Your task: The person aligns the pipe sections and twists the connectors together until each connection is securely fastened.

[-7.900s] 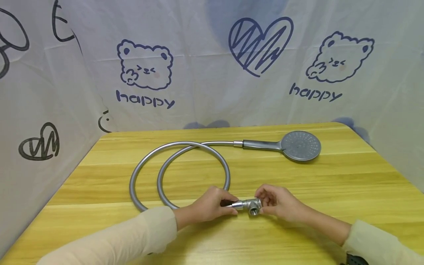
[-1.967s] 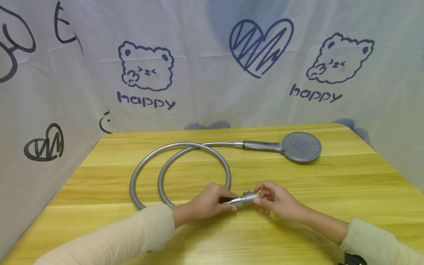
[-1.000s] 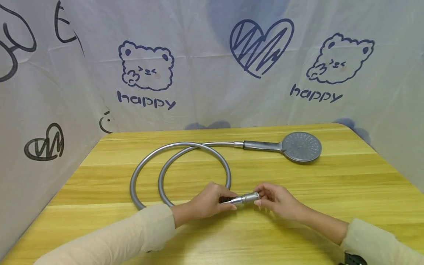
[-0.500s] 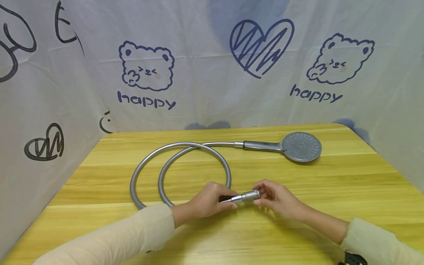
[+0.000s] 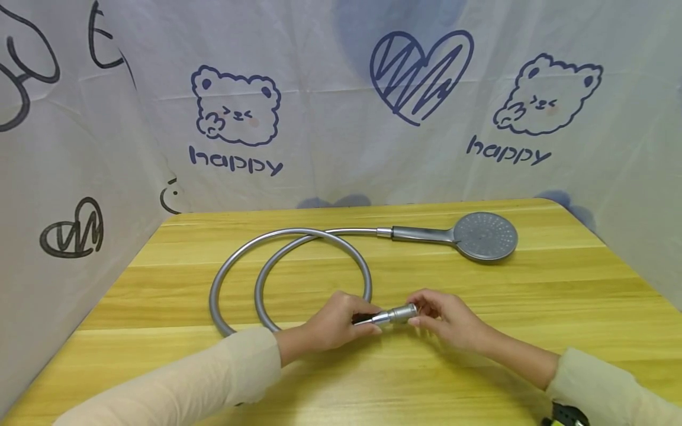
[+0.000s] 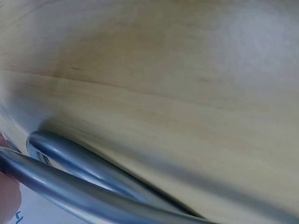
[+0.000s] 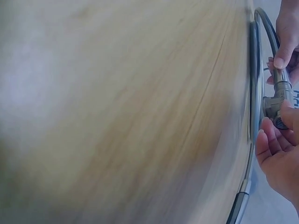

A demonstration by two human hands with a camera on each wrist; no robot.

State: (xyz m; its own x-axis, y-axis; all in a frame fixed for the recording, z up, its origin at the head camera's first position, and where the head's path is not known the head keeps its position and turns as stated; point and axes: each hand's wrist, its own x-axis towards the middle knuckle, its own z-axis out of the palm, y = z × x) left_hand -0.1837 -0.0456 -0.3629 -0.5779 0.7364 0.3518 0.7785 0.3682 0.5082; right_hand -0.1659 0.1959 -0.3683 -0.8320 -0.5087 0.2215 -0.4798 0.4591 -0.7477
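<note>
My left hand (image 5: 333, 322) grips the chrome end nut (image 5: 380, 318) of a grey shower hose (image 5: 217, 290), pinching it between thumb and fingers. A silver tee fitting (image 5: 402, 313) sits at the end of that nut, in line with it. With thumb and fingertips, my right hand (image 5: 453, 322) pinches the fitting's free end. In the right wrist view the tee fitting (image 7: 279, 99) shows a side branch and a threaded opening. How far the nut is screwed on cannot be told. The left wrist view shows mostly hose (image 6: 84, 191), with a bit of fingers at the edge.
A grey hand shower (image 5: 483, 236) lies at the back right of the wooden table (image 5: 533, 307), joined to the hose's other end. The hose lies in loops left of centre. A white printed curtain (image 5: 319, 118) stands behind and at the sides.
The tee fitting has turned about its long axis: its side opening faced the person earlier, then away, and is now out of sight in the head view. The right fingers shifted slightly; the left hand stays.
</note>
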